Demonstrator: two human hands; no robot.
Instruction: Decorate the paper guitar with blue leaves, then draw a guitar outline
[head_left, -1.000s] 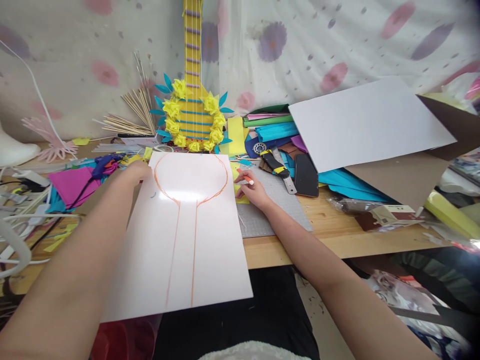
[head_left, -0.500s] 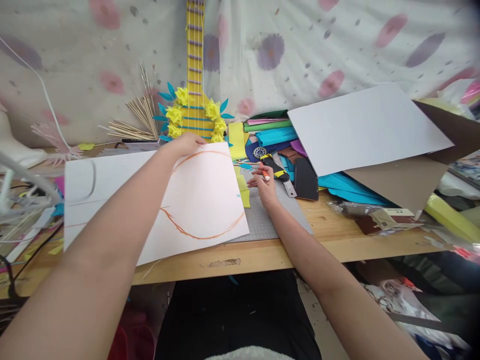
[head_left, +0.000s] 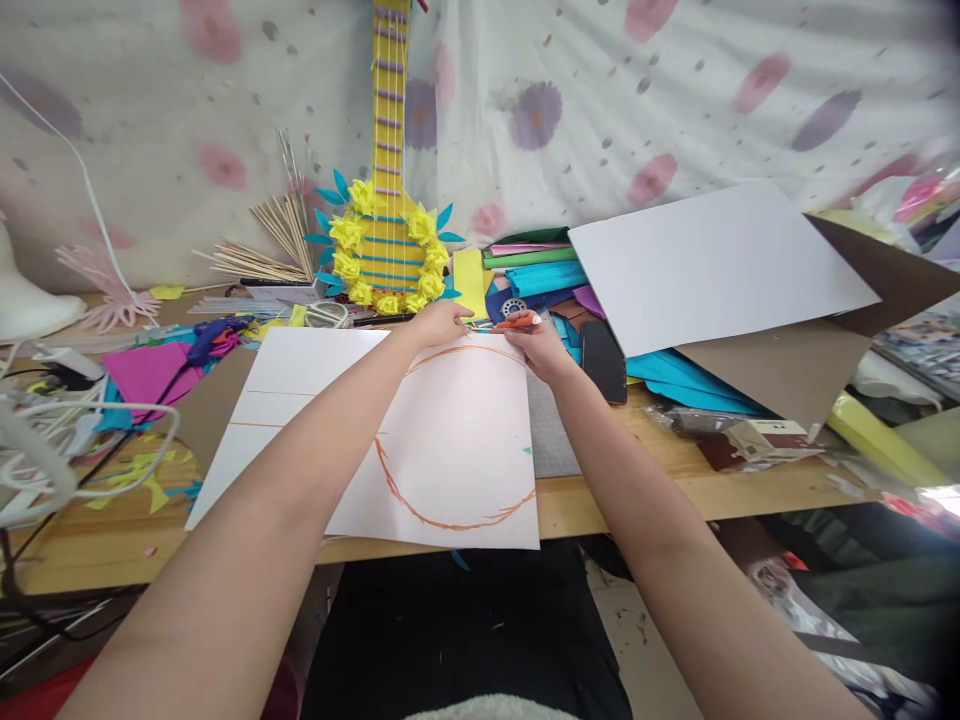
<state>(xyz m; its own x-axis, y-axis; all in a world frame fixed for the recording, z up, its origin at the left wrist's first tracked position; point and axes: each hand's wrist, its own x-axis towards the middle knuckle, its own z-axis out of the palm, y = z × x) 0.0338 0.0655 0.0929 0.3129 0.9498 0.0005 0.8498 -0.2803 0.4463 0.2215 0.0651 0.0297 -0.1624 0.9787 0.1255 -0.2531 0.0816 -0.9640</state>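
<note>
A large white board [head_left: 465, 430] lies on the desk, its near edge jutting slightly past the front. Orange pencil-like lines on it form a big rounded outline, with straight lines further left. My left hand [head_left: 437, 327] grips the board's far edge, its forearm crossing over the drawing. At the far right corner of the board, my right hand [head_left: 541, 347] holds an orange marker [head_left: 519, 322] lying across its fingers. Those right fingertips also meet the board's edge. Just behind both hands stands a yellow paper guitar [head_left: 390, 250] with yellow flowers, blue leaves and strings.
A grey cutting mat [head_left: 553, 440] shows beside the board. A black phone [head_left: 604, 362], blue paper rolls [head_left: 546, 277] and a leaning white sheet [head_left: 720, 270] are to the right. Wooden sticks [head_left: 281, 240] stand behind; white cables [head_left: 82, 450] and magenta paper [head_left: 150, 375] lie left.
The board has shifted right and toward me, uncovering paper scraps at the left. Both hands have come closer together; the right one, with the marker, has moved up to the board's far edge.
</note>
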